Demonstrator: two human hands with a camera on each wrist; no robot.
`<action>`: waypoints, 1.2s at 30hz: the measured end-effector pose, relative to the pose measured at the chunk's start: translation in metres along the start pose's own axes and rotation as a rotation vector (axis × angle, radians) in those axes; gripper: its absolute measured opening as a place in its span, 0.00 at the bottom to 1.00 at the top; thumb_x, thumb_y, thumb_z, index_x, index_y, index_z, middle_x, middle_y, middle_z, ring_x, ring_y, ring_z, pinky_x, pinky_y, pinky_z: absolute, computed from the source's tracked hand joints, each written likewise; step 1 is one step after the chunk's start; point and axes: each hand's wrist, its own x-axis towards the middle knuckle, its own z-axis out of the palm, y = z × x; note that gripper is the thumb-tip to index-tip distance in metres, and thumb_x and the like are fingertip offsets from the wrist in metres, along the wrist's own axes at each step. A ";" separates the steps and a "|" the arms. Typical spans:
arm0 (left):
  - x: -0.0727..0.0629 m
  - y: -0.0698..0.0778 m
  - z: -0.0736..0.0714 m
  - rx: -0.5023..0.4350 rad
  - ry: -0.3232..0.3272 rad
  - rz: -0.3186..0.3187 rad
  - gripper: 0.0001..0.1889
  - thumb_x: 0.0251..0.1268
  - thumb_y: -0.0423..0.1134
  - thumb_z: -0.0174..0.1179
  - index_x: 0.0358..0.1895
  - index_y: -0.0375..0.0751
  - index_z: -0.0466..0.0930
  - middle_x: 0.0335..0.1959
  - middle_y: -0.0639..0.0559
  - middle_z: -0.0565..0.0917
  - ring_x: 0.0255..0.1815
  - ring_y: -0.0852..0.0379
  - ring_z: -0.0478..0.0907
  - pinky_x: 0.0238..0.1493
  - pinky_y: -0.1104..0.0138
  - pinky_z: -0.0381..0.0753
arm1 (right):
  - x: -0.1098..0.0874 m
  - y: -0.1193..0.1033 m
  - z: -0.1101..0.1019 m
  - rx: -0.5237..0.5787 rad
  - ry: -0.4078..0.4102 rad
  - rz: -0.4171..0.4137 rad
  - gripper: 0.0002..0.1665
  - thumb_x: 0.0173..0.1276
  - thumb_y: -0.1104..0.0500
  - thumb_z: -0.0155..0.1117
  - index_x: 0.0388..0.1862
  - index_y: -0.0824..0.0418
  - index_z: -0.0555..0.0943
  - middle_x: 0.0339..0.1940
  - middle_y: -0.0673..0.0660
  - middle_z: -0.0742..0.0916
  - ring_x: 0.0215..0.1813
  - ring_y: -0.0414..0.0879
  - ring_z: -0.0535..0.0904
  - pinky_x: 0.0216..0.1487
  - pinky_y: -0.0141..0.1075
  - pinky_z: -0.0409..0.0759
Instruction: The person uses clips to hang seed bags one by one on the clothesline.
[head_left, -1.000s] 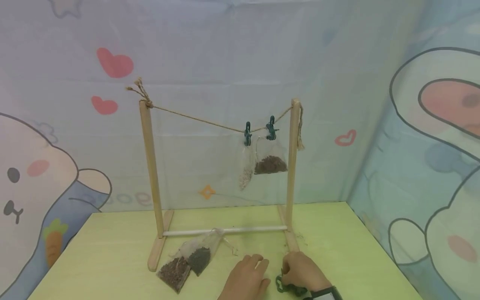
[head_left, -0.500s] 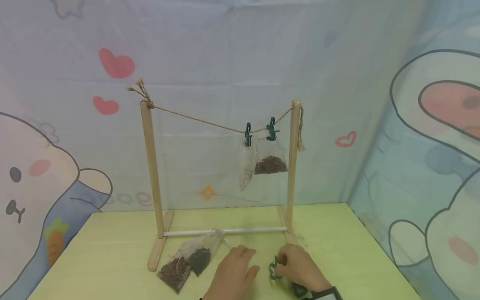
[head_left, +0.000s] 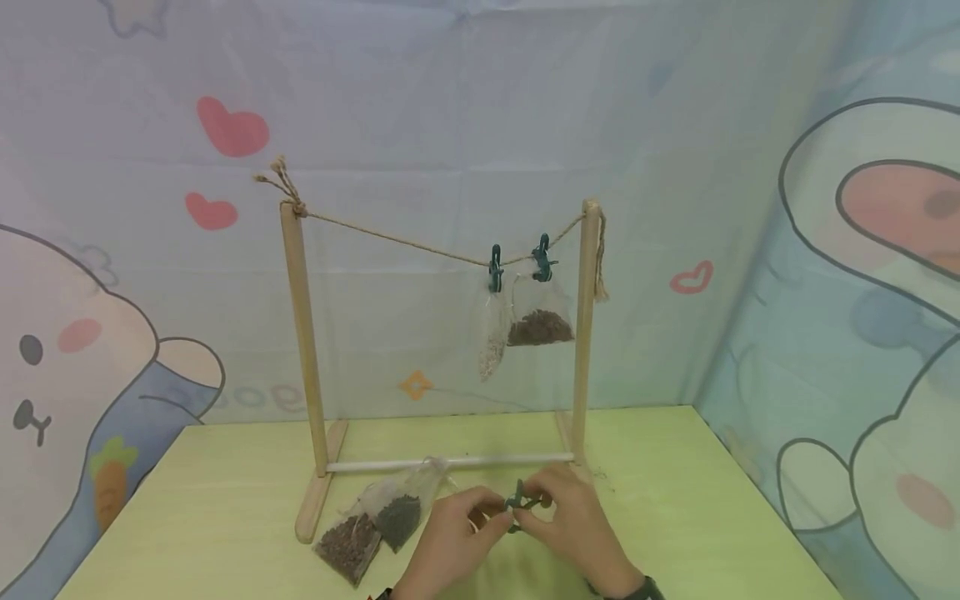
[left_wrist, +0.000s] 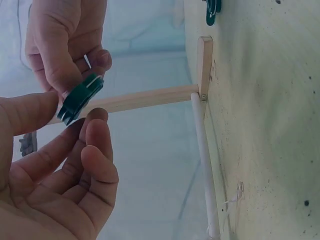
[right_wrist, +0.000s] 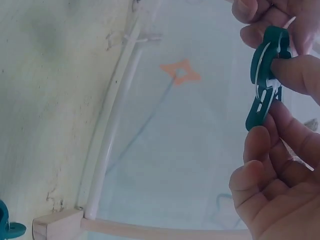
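Note:
In front of the rack, both hands meet at a small green clothespin (head_left: pixel 517 502). My left hand (head_left: pixel 455 525) pinches one end between thumb and fingertips. The right hand (head_left: pixel 573 521) holds the other end, its thumb (right_wrist: pixel 295 75) pressed on the side of the clip. In the right wrist view the green clothespin (right_wrist: pixel 267 75) shows a pale wire spring. Left of the hands lie two clear bags on the table, one with dark bits (head_left: pixel 399 521) and one with reddish-brown bits (head_left: pixel 350 546).
A wooden rack (head_left: pixel 303 333) carries a sagging twine line (head_left: pixel 397 240). Green clips hold a bag of pale bits (head_left: pixel 492 350) and a bag of brown bits (head_left: pixel 540 329) on it. Another green clip (left_wrist: pixel 212 11) lies on the yellow table (head_left: pixel 225 492).
My right hand has lifted a green clothespin off the table and moved left and up. The left hand shifted left, then came up to meet it, fingers now pinching the clip.

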 end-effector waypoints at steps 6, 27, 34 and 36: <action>-0.001 0.001 0.002 -0.013 0.022 0.025 0.08 0.73 0.41 0.66 0.44 0.40 0.88 0.32 0.53 0.89 0.29 0.66 0.80 0.32 0.71 0.79 | -0.002 -0.002 0.005 -0.004 0.030 -0.034 0.17 0.54 0.69 0.82 0.36 0.55 0.84 0.35 0.46 0.84 0.35 0.36 0.76 0.36 0.29 0.79; -0.002 0.000 0.007 0.492 0.350 0.459 0.10 0.55 0.28 0.77 0.37 0.41 0.87 0.37 0.54 0.82 0.34 0.60 0.80 0.33 0.75 0.80 | 0.003 0.003 -0.012 0.436 -0.077 0.330 0.18 0.75 0.60 0.67 0.59 0.68 0.82 0.47 0.62 0.87 0.37 0.38 0.84 0.38 0.33 0.83; -0.001 -0.004 0.012 0.526 0.328 0.521 0.10 0.52 0.30 0.79 0.37 0.40 0.90 0.37 0.56 0.81 0.35 0.63 0.80 0.36 0.80 0.79 | 0.002 0.007 -0.015 0.517 -0.146 0.360 0.18 0.76 0.61 0.66 0.59 0.70 0.81 0.48 0.66 0.85 0.38 0.38 0.84 0.39 0.35 0.84; -0.001 -0.004 0.012 0.525 0.326 0.523 0.10 0.51 0.30 0.79 0.37 0.40 0.90 0.38 0.56 0.82 0.36 0.62 0.80 0.36 0.80 0.79 | 0.002 0.007 -0.015 0.519 -0.135 0.361 0.18 0.75 0.62 0.66 0.59 0.70 0.81 0.48 0.67 0.84 0.39 0.38 0.84 0.39 0.35 0.84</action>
